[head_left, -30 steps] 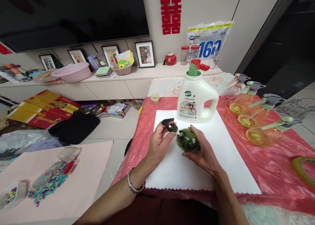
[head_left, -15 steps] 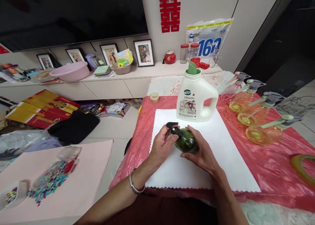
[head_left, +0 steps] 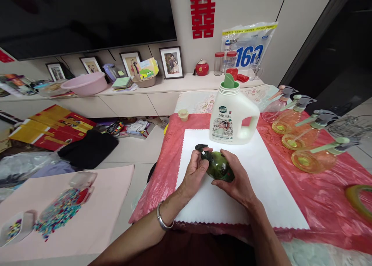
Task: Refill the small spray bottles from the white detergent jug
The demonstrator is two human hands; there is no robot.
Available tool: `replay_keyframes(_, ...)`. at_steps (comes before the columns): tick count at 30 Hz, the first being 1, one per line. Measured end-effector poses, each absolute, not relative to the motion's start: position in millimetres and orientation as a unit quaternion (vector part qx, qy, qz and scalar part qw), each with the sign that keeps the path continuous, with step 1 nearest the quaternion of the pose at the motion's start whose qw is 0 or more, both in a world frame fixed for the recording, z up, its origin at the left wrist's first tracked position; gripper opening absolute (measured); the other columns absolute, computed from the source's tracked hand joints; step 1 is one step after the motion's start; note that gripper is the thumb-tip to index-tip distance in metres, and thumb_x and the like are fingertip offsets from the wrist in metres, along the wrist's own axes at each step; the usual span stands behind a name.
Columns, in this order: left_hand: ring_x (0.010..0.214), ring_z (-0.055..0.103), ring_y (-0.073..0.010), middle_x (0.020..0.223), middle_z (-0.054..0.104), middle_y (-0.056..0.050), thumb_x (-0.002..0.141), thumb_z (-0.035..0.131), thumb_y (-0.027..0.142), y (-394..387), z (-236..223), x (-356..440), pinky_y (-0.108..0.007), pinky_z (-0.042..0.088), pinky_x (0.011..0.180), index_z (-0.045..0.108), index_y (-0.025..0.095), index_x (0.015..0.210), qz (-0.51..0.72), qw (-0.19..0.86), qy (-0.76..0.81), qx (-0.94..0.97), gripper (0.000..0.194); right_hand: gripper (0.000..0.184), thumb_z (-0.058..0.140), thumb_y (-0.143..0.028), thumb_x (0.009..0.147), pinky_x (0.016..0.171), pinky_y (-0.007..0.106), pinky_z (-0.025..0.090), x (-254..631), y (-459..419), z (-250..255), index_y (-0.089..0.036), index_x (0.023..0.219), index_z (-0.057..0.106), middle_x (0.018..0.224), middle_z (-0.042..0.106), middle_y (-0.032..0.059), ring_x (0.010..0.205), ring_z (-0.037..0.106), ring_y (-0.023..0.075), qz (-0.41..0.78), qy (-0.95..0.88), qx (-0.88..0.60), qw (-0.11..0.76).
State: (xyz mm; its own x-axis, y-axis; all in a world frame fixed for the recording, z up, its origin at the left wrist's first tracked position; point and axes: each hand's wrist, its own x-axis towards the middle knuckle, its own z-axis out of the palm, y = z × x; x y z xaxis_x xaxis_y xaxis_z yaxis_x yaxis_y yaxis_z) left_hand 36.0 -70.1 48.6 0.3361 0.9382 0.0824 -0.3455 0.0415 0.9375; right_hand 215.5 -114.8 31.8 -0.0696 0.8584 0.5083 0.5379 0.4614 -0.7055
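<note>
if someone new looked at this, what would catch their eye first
Probably the big white jug with a green spout, standing toward the back of the white sheet. In front of it, the right hand holds a tilted green bottle while the left hand grips its black pump. Four spray bottles line the red plastic cover at right.

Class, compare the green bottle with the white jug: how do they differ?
The green bottle is small and see-through; the white jug is larger and opaque. The bottle leans between the left hand and right hand, while the jug stands upright on the white mat. The bottle has a dark pump; the jug, a green spout. Both have necks.
</note>
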Motion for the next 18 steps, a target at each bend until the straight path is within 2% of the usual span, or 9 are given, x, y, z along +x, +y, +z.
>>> replay_keyframes(4,0.125,0.059,-0.0218,0.137,0.065,-0.004,0.088,0.072,0.056,-69,44,36,-0.036,0.047,0.105,0.059,0.032,0.124,0.486,0.686,0.304,0.447,0.045,0.079,0.069,-0.063,0.098,0.118,0.046,0.042,213,-113,34,-0.035,0.161,0.030,0.154,0.036,0.0077,0.143,0.038,0.0284,0.166,-0.718,-0.468,0.488)
replay_keyframes(8,0.118,0.064,-0.0226,0.133,0.069,-0.005,0.079,0.081,0.057,-64,58,36,-0.038,0.051,0.099,0.056,0.032,0.120,0.513,0.704,0.308,0.382,0.054,0.075,0.070,-0.056,0.099,0.122,0.047,0.037,211,-115,37,-0.036,0.161,0.031,0.158,0.030,0.0069,0.147,0.032,0.0288,0.182,-0.710,-0.457,0.504)
replay_keyframes(12,0.120,0.064,-0.0255,0.131,0.071,-0.006,0.074,0.086,0.054,-58,74,31,-0.040,0.052,0.099,0.056,0.031,0.119,0.526,0.712,0.306,0.351,0.059,0.079,0.068,-0.048,0.102,0.125,0.052,0.031,209,-116,38,-0.036,0.164,0.022,0.161,0.024,0.0080,0.151,0.024,0.0303,0.197,-0.705,-0.452,0.509)
replay_keyframes(15,0.121,0.064,-0.0260,0.128,0.072,-0.005,0.073,0.088,0.053,-55,79,28,-0.041,0.051,0.100,0.058,0.030,0.117,0.534,0.710,0.306,0.342,0.058,0.081,0.069,-0.050,0.101,0.123,0.054,0.034,208,-115,35,-0.037,0.165,0.020,0.162,0.021,0.0084,0.152,0.022,0.0314,0.206,-0.693,-0.465,0.512)
replay_keyframes(18,0.120,0.064,-0.0264,0.121,0.075,-0.005,0.072,0.089,0.052,-53,83,26,-0.040,0.050,0.099,0.060,0.029,0.117,0.539,0.705,0.310,0.340,0.058,0.080,0.070,-0.057,0.099,0.121,0.054,0.038,207,-113,31,-0.039,0.163,0.025,0.160,0.027,0.0080,0.149,0.028,0.0312,0.205,-0.687,-0.465,0.519)
